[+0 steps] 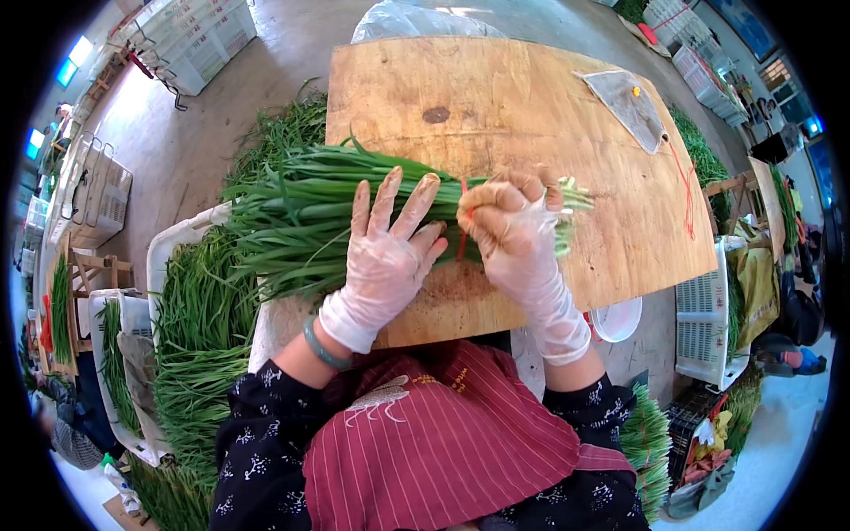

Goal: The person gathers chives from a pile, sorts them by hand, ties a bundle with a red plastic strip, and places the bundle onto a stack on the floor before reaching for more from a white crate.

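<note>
A bundle of garlic chives (301,208) lies across the wooden board (513,115), green leaves to the left and pale stem ends to the right. Around its stem part runs a thin red tie (461,246). My left hand (388,258), in a see-through glove, lies over the leaves with its fingers spread. Closer to the stem ends, my right hand (515,226), gloved too, is closed with its fingertips pinching the red tie on top of the bundle. The fingers cover part of the tie and stems.
Loose chives fill a white crate (190,327) at my left. A mesh cloth (627,108) and red strings (689,199) lie at the board's right side. Below the board's right edge stands a clear tub (617,320); tied bundles (646,442) are at lower right. White crates (199,44) stand far left.
</note>
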Available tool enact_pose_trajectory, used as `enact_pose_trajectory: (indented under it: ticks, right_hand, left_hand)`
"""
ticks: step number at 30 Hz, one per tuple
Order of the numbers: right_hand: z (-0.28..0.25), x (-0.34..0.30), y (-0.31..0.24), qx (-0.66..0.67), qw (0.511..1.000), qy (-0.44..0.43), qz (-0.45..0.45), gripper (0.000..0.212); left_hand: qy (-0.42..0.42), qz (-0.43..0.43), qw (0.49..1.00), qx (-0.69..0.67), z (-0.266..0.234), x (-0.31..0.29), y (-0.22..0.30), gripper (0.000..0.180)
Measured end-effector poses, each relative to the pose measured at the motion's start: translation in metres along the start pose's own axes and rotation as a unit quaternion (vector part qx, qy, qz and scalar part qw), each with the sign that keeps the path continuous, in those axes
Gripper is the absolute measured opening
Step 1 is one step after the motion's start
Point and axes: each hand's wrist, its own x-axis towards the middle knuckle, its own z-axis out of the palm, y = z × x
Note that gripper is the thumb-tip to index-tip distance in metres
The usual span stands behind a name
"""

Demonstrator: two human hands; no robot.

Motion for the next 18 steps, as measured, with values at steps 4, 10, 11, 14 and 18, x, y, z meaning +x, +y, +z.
enact_pose_trajectory:
  ticks: [4, 10, 11, 14, 18]
  right_hand:
    - [0.010, -0.006, 0.023, 0.151, 0.975, -0.078, 0.141, 0.009]
    - [0.017, -0.002, 0.028, 0.175, 0.982, -0.035, 0.068, 0.011]
    - [0.016, 0.003, 0.033, 0.189, 0.979, -0.032, 0.070, 0.010]
    - [0.017, 0.005, 0.026, 0.186, 0.980, -0.034, 0.067, 0.011]
    - [0.019, 0.001, 0.025, 0.181, 0.978, -0.047, 0.089, 0.011]
  left_hand:
    - [-0.011, -0.049, 0.998, -0.038, 0.023, -0.013, -0.008, 0.025]
    - [-0.007, -0.138, 0.990, -0.032, 0.019, -0.021, -0.024, 0.028]
    - [0.000, -0.151, 0.989, -0.008, 0.014, -0.018, -0.030, 0.028]
    - [-0.015, -0.173, 0.985, 0.019, -0.005, -0.028, -0.057, 0.027]
    - [-0.083, -0.239, 0.959, 0.127, -0.026, -0.049, -0.108, 0.021]
